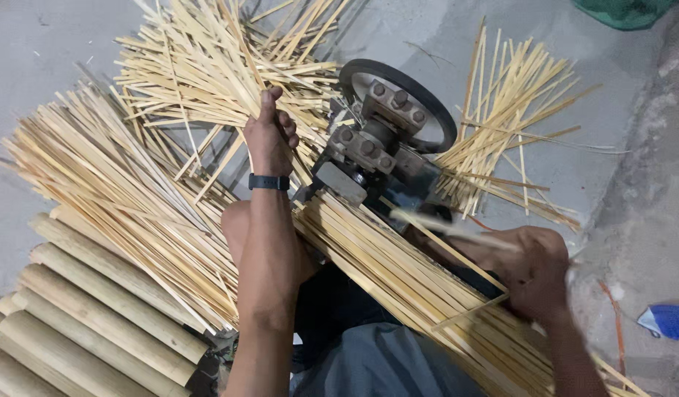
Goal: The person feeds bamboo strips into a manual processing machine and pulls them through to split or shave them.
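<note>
The left hand [269, 136] pinches a thin pale bamboo strip [233, 158] just left of the dark metal splitting machine with a wheel [380, 136]; the right hand [534, 268], blurred, closes its fingers around another pale strip [457, 254] above the near bundle of bamboo strips [398, 279]

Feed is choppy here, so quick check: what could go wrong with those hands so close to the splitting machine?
1. The left hand closes around thin pale bamboo strips right beside the dark metal machine with the black wheel; fingers could get caught or cut.
2. The right hand looks blurred at the strip bundle across the lap; sharp edges may give splinters.
</note>
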